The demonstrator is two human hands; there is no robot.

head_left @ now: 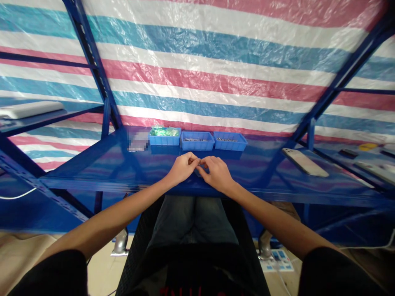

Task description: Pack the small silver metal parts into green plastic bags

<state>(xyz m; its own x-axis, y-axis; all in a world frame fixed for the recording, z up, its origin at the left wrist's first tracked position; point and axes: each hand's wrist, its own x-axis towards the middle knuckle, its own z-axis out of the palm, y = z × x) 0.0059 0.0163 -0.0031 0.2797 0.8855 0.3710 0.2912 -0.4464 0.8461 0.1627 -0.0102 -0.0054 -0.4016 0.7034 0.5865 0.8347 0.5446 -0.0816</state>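
My left hand (186,165) and my right hand (215,172) meet over the front of the blue table (148,164). Fingertips of both are pinched together around something tiny, too small to make out. Just beyond them stands the middle blue bin (197,144), which has small metallic pieces in it. Beside it on the right, another blue bin (231,144) also contains small pieces. The left blue bin (165,140) holds green and clear plastic packaging (164,131).
A phone (305,162) lies on the table at the right. Left of the bins is a pixelated patch (138,141). Blue metal posts (100,74) rise at both sides, before a striped plastic sheet (210,78). A white object (32,109) rests on the left shelf.
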